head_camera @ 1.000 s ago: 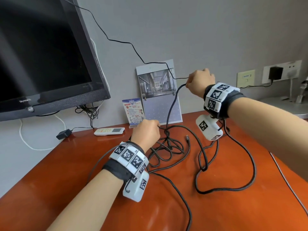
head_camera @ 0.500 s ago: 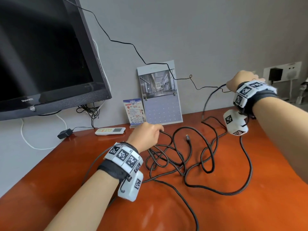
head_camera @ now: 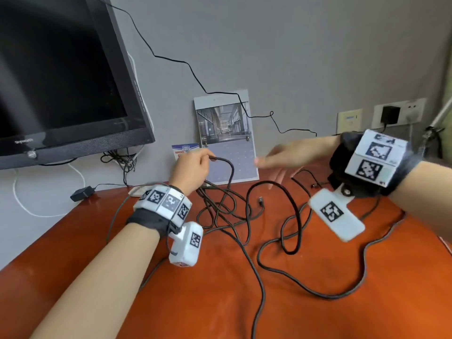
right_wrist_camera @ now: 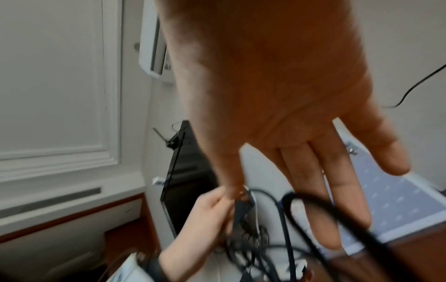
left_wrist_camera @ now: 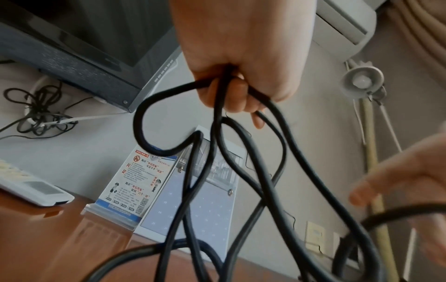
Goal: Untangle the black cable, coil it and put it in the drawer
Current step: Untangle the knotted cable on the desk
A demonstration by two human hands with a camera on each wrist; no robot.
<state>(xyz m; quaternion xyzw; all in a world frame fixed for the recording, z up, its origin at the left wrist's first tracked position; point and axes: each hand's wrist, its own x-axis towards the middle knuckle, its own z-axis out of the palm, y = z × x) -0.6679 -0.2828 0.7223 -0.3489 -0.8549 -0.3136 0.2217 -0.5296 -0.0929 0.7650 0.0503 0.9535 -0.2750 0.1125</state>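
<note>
Black cable (head_camera: 247,216): tangled loops sprawl left to right across the orange table (head_camera: 318,314); several strands rise into my left hand (head_camera: 193,167), fingers clamped round them. My right hand (head_camera: 293,155): fingers spread, holding nothing. Calendar (head_camera: 227,143), monitor (head_camera: 61,81) behind.

The cable (head_camera: 247,216) is black and lies on a glossy orange-brown tabletop (head_camera: 318,314). The wall (head_camera: 293,57) is plain grey. The screen (head_camera: 61,77) is black with a dark frame. The calendar (head_camera: 228,140) has a pale blue dotted lower sheet. The card (head_camera: 183,149) is blue and white, perhaps with red print. The wristbands (head_camera: 162,203) carry black-and-white square markers over black cloth.
</note>
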